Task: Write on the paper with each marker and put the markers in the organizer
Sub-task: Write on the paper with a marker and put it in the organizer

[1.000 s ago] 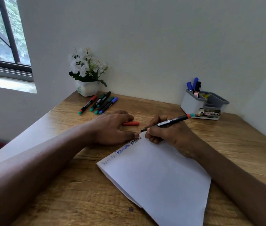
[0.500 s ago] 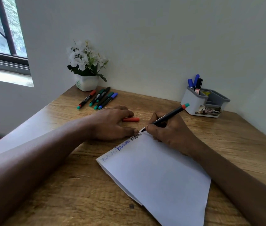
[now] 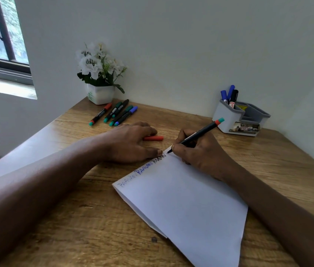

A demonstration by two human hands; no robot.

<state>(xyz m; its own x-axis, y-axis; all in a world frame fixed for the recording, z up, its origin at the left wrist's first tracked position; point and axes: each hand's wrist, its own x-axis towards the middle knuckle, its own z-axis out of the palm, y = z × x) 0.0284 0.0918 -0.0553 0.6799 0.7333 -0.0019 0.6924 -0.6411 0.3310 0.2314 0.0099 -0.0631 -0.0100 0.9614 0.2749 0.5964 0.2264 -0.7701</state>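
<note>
Now mid-stroke with 1 marker (image 3: pixel 196 134) pinched in curled fingers (image 3: pixel 178 148) of the right hand (image 3: pixel 200 155), tip on the paper's (image 3: pixel 181 195) far corner, long axis slanting toward the organizer (image 3: pixel 226 117) at the worktop's (image 3: pixel 75 218) far right edge, left hand (image 3: pixel 131 143) flat, farther off.

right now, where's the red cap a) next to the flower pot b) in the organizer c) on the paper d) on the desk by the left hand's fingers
d: the red cap lies on the desk at the left hand, off the paper; the right hand grips the marker.
</note>
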